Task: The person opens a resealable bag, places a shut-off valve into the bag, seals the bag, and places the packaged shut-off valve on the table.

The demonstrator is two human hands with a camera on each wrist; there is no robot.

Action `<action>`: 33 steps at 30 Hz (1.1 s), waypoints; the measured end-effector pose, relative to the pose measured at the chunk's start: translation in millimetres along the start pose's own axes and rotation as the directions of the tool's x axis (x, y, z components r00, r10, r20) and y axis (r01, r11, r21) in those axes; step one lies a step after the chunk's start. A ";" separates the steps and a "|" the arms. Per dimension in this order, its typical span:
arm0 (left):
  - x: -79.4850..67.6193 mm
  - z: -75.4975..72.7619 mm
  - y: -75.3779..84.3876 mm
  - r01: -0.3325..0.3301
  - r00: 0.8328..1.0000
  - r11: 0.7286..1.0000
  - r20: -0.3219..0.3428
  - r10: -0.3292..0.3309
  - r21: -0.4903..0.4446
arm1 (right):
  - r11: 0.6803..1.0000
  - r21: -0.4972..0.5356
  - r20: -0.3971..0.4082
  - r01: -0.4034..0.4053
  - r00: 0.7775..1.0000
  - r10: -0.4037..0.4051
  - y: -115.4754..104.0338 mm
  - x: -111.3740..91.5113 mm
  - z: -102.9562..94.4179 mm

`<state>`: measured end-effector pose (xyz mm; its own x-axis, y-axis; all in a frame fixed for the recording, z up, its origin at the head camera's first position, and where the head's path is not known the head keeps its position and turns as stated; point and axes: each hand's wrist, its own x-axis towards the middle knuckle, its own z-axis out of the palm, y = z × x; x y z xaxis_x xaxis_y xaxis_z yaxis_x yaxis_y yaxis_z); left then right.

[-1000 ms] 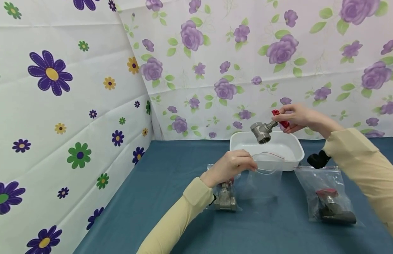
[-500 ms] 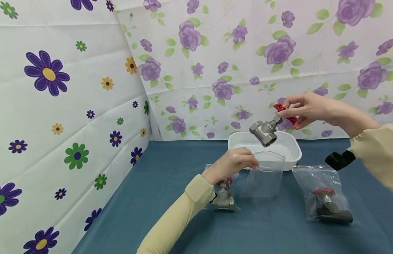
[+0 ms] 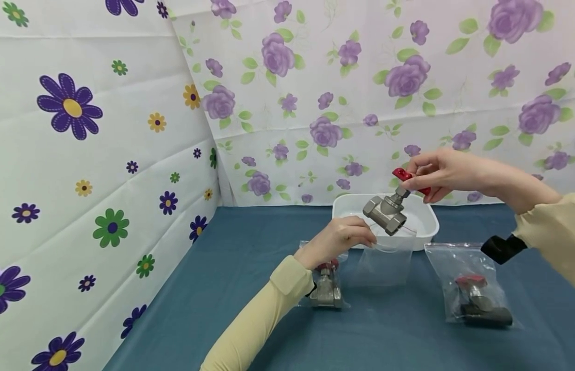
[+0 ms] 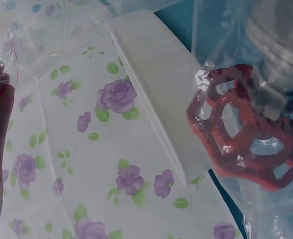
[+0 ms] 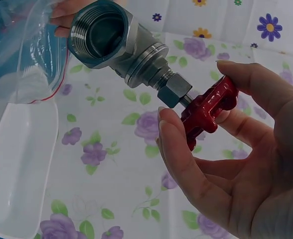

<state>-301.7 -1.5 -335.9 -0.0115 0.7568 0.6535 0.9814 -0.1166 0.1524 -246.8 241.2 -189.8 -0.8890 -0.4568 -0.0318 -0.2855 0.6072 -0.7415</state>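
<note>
My right hand (image 3: 454,172) grips the red handwheel (image 5: 209,112) of a steel gate valve (image 3: 387,210). The valve hangs tilted, body downward, over the mouth of a clear zip bag (image 3: 384,265). In the right wrist view the valve's threaded opening (image 5: 100,36) faces the camera, close to the bag's red-lined edge. My left hand (image 3: 338,238) pinches that bag's rim and holds it upright with its mouth spread. Beneath my left wrist lies a second bagged valve (image 3: 326,291), whose red handwheel (image 4: 256,127) looms large in the left wrist view.
Behind the bag stands a white plastic tub (image 3: 428,226). To the right, another zip bag (image 3: 470,263) holds a red-handled valve with a dark body (image 3: 487,314). A blue cloth (image 3: 213,288) covers the table, and flowered sheets (image 3: 287,103) hang behind it.
My right hand rose and shifted right with the valve, then lowered it to the bag's mouth. The left hand stays nearly still on the bag's rim.
</note>
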 end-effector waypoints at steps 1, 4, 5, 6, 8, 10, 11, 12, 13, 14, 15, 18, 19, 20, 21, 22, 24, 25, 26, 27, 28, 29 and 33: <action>-0.1 0.2 0.0 0.004 1.000 1.000 -0.002 -0.004 -0.006 | 1.000 -0.002 0.004 0.006 1.000 -0.006 0.5 -0.4 0.6; -0.6 1.1 -0.3 0.011 1.000 1.000 -0.005 -0.011 -0.017 | 1.000 -0.003 0.000 0.013 1.000 -0.013 3.3 -1.7 2.6; -0.7 1.7 -0.5 0.012 1.000 1.000 -0.004 -0.012 -0.019 | 1.000 -0.006 -0.001 0.018 1.000 -0.018 4.7 -2.4 3.1; -0.9 2.1 -0.7 0.011 1.000 1.000 -0.006 -0.011 -0.025 | 1.000 -0.012 0.000 0.023 1.000 -0.023 6.1 -3.0 3.8; -1.1 2.8 -1.2 0.007 1.000 0.999 -0.012 -0.008 -0.038 | 0.999 -0.023 -0.001 0.032 0.999 -0.032 9.4 -3.9 5.5; -1.3 3.7 -2.3 0.003 1.000 0.999 -0.021 -0.004 -0.047 | 0.999 -0.035 0.008 0.039 0.999 -0.038 11.3 -4.9 7.3; -1.3 4.1 -2.9 0.002 1.000 0.999 -0.026 -0.003 -0.052 | 0.998 -0.043 0.011 0.039 0.999 -0.039 12.0 -5.1 8.3; -1.3 4.5 -3.5 0.003 1.000 0.998 -0.031 -0.005 -0.058 | 0.997 -0.055 0.018 0.047 0.999 -0.046 12.6 -5.4 9.3; -1.3 4.8 -4.1 0.006 0.999 0.998 -0.032 -0.008 -0.070 | 0.997 -0.061 0.026 0.046 0.999 -0.045 13.2 -5.4 10.3; -1.4 5.1 -4.7 0.010 0.999 0.997 -0.033 -0.013 -0.079 | 0.996 -0.073 0.036 0.052 0.998 -0.049 13.0 -5.5 11.1; -1.4 5.3 -5.1 0.016 0.999 0.996 -0.033 -0.019 -0.089 | 0.994 -0.092 0.048 0.066 0.997 -0.062 13.3 -5.6 11.9; -1.4 5.9 -5.0 0.029 0.999 0.992 -0.030 -0.033 -0.126 | 0.984 -0.137 0.089 0.112 0.991 -0.100 14.2 -5.3 14.2; -1.1 5.8 -4.3 0.030 0.999 0.990 -0.031 -0.034 -0.135 | 0.982 -0.145 0.100 0.120 0.989 -0.107 14.3 -5.1 15.1; -0.6 5.7 -3.1 0.028 0.999 0.990 -0.033 -0.033 -0.140 | 0.977 -0.159 0.108 0.139 0.987 -0.122 14.3 -5.1 15.9; 0.1 5.1 -1.3 0.024 0.999 0.989 -0.036 -0.029 -0.148 | 0.975 -0.170 0.112 0.146 0.985 -0.128 14.2 -4.9 17.0; 1.0 4.3 1.2 0.018 0.999 0.987 -0.038 -0.025 -0.158 | 0.973 -0.176 0.114 0.151 0.985 -0.133 14.1 -4.6 18.1; 3.4 2.0 7.2 0.010 0.999 0.983 -0.043 -0.018 -0.182 | 0.967 -0.198 0.113 0.161 0.984 -0.141 14.0 -4.1 20.4; 4.7 0.6 10.5 0.010 0.999 0.980 -0.044 -0.019 -0.196 | 0.963 -0.211 0.112 0.167 0.983 -0.146 14.1 -3.9 21.7; 5.9 -0.8 13.8 0.012 0.999 0.978 -0.045 -0.021 -0.208 | 0.960 -0.224 0.112 0.169 0.983 -0.147 14.2 -3.8 22.8; 7.0 -2.2 16.8 0.016 0.999 0.976 -0.045 -0.026 -0.218 | 0.957 -0.233 0.111 0.172 0.983 -0.149 14.3 -3.7 23.9; 7.6 -3.3 19.2 0.024 0.998 0.974 -0.045 -0.035 -0.227 | 0.954 -0.241 0.111 0.177 0.982 -0.154 14.6 -3.6 25.1; 8.0 -4.0 20.9 0.031 0.998 0.971 -0.049 -0.043 -0.238 | 0.952 -0.248 0.112 0.181 0.981 -0.157 14.9 -3.4 26.3; 7.6 -3.6 22.7 0.050 0.995 0.960 -0.069 -0.072 -0.274 | 0.953 -0.242 0.123 0.183 0.980 -0.157 17.0 -1.8 32.8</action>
<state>-280.1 -0.7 -324.9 -0.0950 0.7173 0.6903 0.8895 -0.2502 0.3824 -238.3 231.0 -224.3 -0.7822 -0.6230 0.0034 -0.5217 0.6520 -0.5502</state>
